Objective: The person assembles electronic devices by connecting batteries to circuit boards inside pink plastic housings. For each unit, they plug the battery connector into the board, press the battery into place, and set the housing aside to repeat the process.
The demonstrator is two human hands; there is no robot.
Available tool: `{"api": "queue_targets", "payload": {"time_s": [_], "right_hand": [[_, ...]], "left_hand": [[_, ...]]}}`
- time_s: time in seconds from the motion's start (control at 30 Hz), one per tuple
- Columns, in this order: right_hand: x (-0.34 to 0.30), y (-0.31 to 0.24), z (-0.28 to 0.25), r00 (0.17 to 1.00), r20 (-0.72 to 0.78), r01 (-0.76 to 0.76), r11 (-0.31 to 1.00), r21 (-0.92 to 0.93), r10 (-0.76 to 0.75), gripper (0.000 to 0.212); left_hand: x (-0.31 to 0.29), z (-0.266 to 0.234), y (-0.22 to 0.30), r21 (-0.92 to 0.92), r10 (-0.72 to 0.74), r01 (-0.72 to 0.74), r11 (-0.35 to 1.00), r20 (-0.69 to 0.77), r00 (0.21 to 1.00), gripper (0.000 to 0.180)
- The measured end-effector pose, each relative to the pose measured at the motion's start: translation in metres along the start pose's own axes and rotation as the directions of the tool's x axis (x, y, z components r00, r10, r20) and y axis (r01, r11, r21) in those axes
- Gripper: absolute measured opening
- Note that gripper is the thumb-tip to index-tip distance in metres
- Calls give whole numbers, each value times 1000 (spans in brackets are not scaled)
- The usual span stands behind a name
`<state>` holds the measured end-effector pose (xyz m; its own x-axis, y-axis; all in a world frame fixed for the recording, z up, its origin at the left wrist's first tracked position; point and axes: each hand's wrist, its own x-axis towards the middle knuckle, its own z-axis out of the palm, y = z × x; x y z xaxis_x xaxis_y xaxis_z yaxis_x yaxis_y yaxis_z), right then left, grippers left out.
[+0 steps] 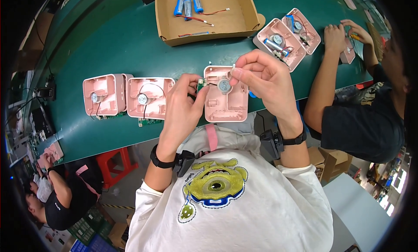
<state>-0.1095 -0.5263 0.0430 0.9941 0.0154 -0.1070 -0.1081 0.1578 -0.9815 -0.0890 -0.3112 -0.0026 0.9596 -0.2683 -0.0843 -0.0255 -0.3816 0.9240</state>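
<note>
A pink plastic housing (pixel 237 114) lies open in front of me at the table's near edge. A round silver speaker (pixel 224 86) sits inside it, with a dark wire running left. At the housing's left wall my left hand (pixel 185 97) pinches a small green circuit board (pixel 201 84) between thumb and fingers. My right hand (pixel 263 80) is over the upper right of the housing, thumb and forefinger pressed together on a tiny white piece (pixel 234 66) that looks like a connector. Something blue (pixel 252 94) shows partly under the right hand; its kind is hidden.
Two pink housings with speakers, one at far left (pixel 114 110) and one nearer (pixel 150 115), stand left. A cardboard box (pixel 209 39) at the back holds several blue batteries (pixel 187 9). Right of it lies another opened housing (pixel 292 62). A co-worker's arm (pixel 324 77) reaches in from the right.
</note>
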Motion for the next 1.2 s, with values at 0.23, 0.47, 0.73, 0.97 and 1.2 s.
{"api": "queue_targets", "payload": {"time_s": [0.23,0.47,0.73,0.97,1.2], "right_hand": [[-2,3,4,1000,-23,8,1000,-18,-8,16],[-6,1,19,999,-13,36,845,-533,-51,6],[6,26,33,962,73,215,563,-798,-263,9],[7,29,35,966,67,209,605,-768,-248,9],[8,31,34,987,25,129,685,-717,-159,11]], "left_hand": [[-1,1,-3,39,60,-59,998,-23,998,23],[-2,2,-3,15,63,-62,998,-50,997,22],[-5,3,1,135,162,-154,979,-50,985,18],[-8,7,-1,134,186,-174,976,-87,979,21],[-10,8,-4,95,195,-186,978,-84,977,23]]}}
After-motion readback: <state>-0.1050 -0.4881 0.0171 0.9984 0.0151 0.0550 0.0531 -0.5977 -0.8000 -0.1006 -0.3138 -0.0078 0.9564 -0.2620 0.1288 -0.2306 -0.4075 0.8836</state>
